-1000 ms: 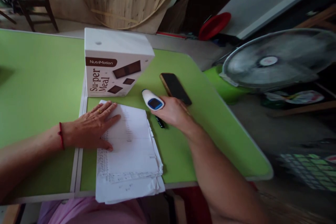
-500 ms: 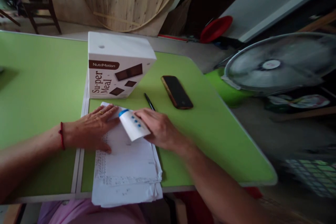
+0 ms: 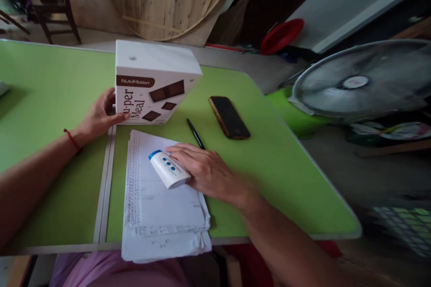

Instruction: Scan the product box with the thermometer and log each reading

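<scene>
My left hand (image 3: 100, 115) is at the left edge of an upright white carton (image 3: 158, 60) printed "NutriMotion" and "Meal". Its thumb presses on the front face, and its fingers curl round the left side, partly hidden. A small white bottle-like object (image 3: 169, 171) with a blue end and blue dots lies tilted in my right hand (image 3: 202, 170), just over the paper. Below both is a stack of handwritten sheets (image 3: 164, 210) with creased lower corners. A black pen (image 3: 195, 133) rests on the table just beyond my right fingers.
A phone (image 3: 229, 117) in a brown case lies right of the pen. The green table (image 3: 276, 179) has a metal seam running left of the papers. Past its right edge stands a fan (image 3: 357, 83). A small pale object (image 3: 3, 88) sits at the far left.
My left hand has left the papers and moved forward and left to the carton's edge. My right hand still holds the white bottle-like object, slightly lower and turned.
</scene>
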`<state>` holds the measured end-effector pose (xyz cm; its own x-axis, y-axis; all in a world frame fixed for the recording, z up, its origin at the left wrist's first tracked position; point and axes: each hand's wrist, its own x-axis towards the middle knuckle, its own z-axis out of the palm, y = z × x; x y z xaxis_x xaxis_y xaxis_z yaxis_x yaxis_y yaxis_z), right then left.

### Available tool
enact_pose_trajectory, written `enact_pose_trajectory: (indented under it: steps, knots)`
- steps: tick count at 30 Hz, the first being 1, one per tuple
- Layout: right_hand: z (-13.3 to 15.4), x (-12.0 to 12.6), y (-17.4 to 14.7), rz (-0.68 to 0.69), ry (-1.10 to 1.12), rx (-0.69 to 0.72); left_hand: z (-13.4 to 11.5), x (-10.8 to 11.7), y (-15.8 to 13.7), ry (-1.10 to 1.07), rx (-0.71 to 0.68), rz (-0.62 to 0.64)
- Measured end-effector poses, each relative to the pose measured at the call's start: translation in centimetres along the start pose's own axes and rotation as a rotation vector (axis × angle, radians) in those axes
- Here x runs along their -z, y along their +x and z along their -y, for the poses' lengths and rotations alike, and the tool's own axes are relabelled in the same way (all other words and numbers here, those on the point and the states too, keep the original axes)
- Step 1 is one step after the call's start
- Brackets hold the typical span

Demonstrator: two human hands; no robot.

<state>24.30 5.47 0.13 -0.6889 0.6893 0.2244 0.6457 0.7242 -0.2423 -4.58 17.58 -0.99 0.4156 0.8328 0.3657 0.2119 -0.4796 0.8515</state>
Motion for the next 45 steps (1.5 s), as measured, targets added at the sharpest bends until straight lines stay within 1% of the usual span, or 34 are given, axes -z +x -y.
enact_pose_trajectory:
  steps: [1,3,11,16,22,29,33,37,39,41,45]
  knots:
    - [-0.1,0.0,0.0,0.005,0.003,0.004,0.2,-0.2,-0.1,-0.062,0.017,0.01]
    - [-0.2,0.1,0.0,0.015,0.009,0.011,0.3,-0.5,-0.2,-0.095,0.044,0.0]
    - [-0.5,0.2,0.1,0.032,0.016,0.02,0.0,-0.9,-0.6,0.047,0.099,-0.133]
    - [0.1,0.5,-0.2,0.073,-0.016,0.016,-0.4,-0.6,-0.8,-0.053,0.12,-0.07]
    - [0.7,0.8,-0.1,0.091,-0.032,0.048,-0.9,-0.3,-0.9,-0.08,0.131,-0.011]
    - [0.7,0.9,0.1,0.074,-0.007,0.051,-1.4,-0.5,-0.9,-0.114,0.165,-0.027]
    - [0.7,1.0,0.0,0.084,-0.008,0.042,-1.9,-0.3,-1.0,-0.119,0.13,0.012]
    - [0.8,1.1,-0.2,0.153,-0.051,-0.044,-2.8,-0.2,-1.0,-0.097,0.125,0.133]
    - [0.9,1.1,-0.3,0.179,-0.07,-0.074,-3.2,-0.2,-1.1,-0.12,0.147,0.207]
    - [0.9,1.0,-0.3,0.19,-0.066,-0.075,-3.6,-0.2,-1.1,-0.166,0.179,0.258]
    - [0.8,1.6,-0.2,0.237,0.011,-0.073,-4.0,-0.2,-1.1,-0.207,0.298,0.295]
